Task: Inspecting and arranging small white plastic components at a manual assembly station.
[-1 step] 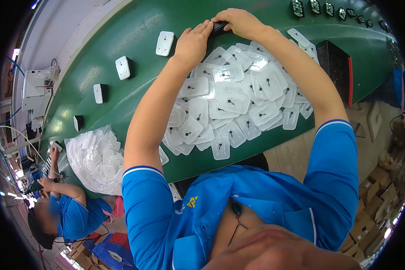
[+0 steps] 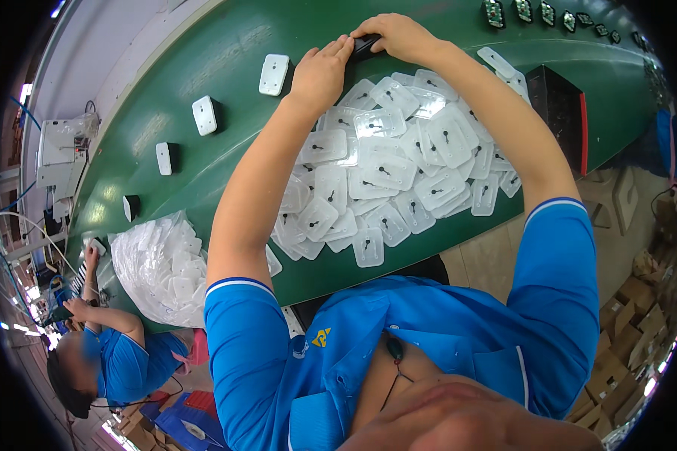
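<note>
Both hands, left hand (image 2: pixel 320 71) and right hand (image 2: pixel 399 36), pinch one small black part (image 2: pixel 365 46) at twelve o'clock above the clear plastic covers (image 2: pixel 387 169), seemingly steadying it.

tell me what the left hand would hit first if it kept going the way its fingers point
The left hand points up and right, and its fingertips already meet the small dark part held with the right hand. That part comes first, the right hand just past it; depth is hard to judge.

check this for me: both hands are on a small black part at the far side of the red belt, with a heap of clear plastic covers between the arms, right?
Not quite: the belt is green, not red, as the head view shows. Both the left hand and right hand do hold the small black part, with the clear covers between the arms.
</note>
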`<control>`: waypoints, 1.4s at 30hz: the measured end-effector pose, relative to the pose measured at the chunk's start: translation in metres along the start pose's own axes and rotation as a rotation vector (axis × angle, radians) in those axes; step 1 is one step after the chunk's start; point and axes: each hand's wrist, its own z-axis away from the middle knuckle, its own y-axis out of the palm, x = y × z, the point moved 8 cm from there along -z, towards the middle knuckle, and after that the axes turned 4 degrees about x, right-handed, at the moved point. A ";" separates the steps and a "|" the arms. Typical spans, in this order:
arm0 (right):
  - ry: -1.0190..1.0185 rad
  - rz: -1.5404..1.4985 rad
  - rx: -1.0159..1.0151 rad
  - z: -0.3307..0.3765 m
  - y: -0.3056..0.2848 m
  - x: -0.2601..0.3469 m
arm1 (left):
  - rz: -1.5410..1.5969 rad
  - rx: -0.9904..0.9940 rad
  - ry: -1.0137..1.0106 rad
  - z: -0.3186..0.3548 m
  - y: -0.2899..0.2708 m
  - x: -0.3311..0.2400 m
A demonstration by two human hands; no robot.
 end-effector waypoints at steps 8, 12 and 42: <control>0.061 -0.080 -0.069 -0.010 -0.027 -0.001 | -0.082 -0.076 -0.232 -0.033 0.015 0.016; 0.211 0.038 -0.350 0.040 -0.079 0.022 | 0.201 -0.005 -0.372 -0.037 0.017 0.038; 0.685 0.215 -0.421 0.354 -0.119 -0.164 | 0.425 -0.302 -0.539 0.235 -0.113 -0.034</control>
